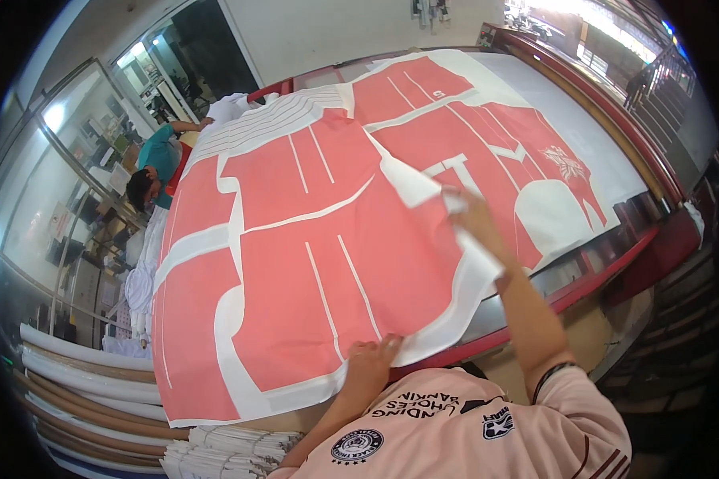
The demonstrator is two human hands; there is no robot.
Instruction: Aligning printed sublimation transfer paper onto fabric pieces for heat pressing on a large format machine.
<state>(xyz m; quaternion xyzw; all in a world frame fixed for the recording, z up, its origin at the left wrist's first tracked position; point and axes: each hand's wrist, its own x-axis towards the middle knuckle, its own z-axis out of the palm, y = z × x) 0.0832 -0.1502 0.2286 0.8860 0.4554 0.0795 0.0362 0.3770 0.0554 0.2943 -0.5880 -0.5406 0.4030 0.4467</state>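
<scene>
A large white sheet (295, 295) printed with coral-red garment pattern pieces spreads across the table and hangs over its left side. My left hand (367, 363) is closed on the sheet's near edge, just in front of my body. Further right, my right hand (469, 214) grips a lifted, folded-back part of the same sheet; motion blurs its fingers a little. Under that raised edge and to the right lies more red printed material (487, 144) with white lines and a star-like motif. Whether it is a separate sheet I cannot tell.
A co-worker in a green top (161, 158) leans at the far left, one hand by white cloth. Long rolls (96, 391) are stacked at the lower left, near a bundle of folded white material (215, 451). A red rail (647, 247) edges the table's right side.
</scene>
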